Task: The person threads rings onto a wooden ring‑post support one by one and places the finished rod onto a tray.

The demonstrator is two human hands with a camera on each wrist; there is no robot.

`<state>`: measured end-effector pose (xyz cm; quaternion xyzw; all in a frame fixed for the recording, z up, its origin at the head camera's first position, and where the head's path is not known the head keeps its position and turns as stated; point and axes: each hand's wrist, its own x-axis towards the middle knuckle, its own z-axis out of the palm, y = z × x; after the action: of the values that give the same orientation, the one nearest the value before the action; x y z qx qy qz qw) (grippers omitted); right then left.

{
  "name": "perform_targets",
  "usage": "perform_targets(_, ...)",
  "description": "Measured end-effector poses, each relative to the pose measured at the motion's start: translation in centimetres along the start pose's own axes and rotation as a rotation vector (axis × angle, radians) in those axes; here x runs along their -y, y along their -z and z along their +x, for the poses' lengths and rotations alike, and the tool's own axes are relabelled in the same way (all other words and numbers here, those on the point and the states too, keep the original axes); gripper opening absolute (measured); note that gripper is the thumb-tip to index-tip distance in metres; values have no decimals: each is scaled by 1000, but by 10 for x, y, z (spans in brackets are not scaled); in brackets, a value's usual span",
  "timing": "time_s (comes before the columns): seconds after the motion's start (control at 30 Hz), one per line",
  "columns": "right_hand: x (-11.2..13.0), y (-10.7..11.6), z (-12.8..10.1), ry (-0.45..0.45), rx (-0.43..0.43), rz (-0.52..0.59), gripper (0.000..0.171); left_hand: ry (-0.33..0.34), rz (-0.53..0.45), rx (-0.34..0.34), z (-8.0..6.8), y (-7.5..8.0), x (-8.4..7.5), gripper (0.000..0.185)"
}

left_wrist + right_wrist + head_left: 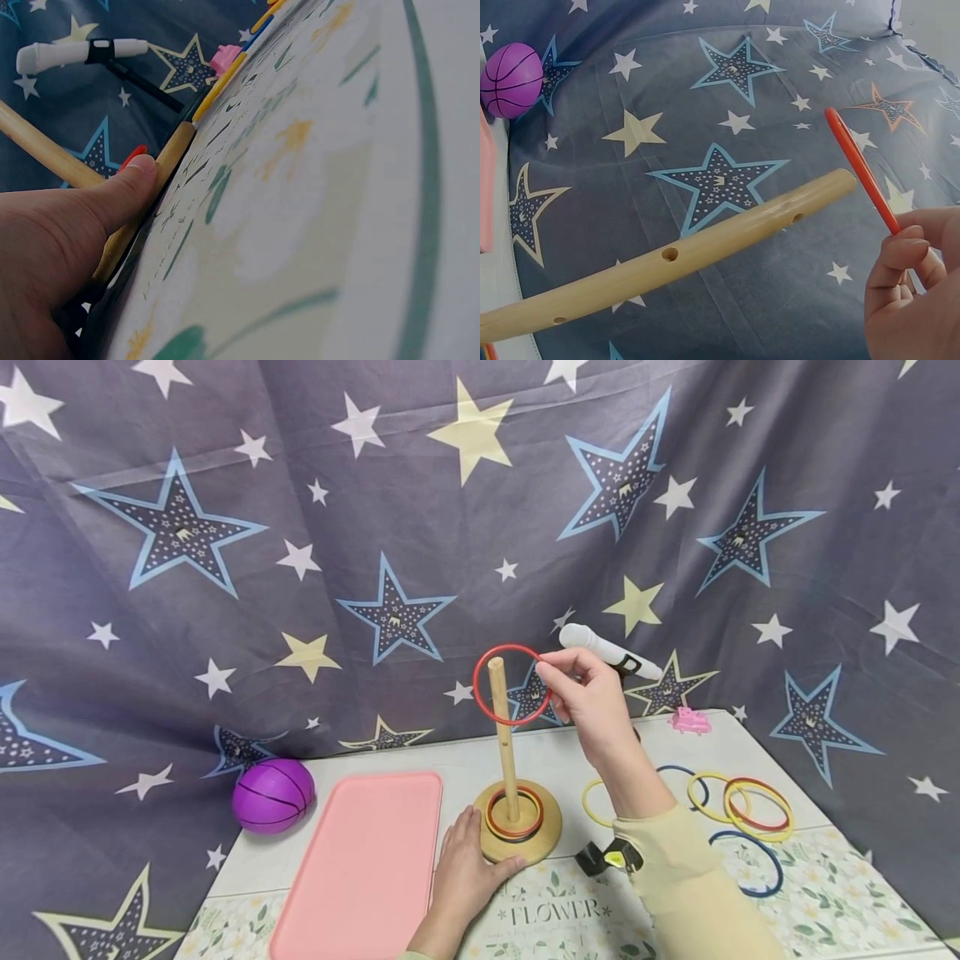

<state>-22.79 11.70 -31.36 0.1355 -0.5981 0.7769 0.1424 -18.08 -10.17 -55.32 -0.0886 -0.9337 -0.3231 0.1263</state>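
My right hand (pixel 588 697) pinches a red ring (pixel 476 687) by its right side, between thumb and fingertips. The ring overlaps the top of the wooden peg (pixel 504 735) in the head view; the right wrist view has it nearly edge-on, just past the peg's tip (pixel 845 178). Around the peg's foot, a red ring (pixel 537 817) and a darker one lie on the round wooden base (pixel 551 839). My left hand (pixel 465 868) rests against the base's left and front edge, fingers stretched out, with its thumb (pixel 139 176) at the rim.
Several yellow, blue and red rings (pixel 776 860) lie on the table at right. A pink tray (pixel 360 860) and a purple ball (pixel 273 796) are at left. Behind my right hand stands a white microphone (pixel 600 647); a small pink toy (pixel 690 721) sits at the back right.
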Motion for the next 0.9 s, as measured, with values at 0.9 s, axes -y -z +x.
perform_targets(0.9,-36,-4,3,-109,-12,-50,16,2,-7,4,2,-1,2,112)
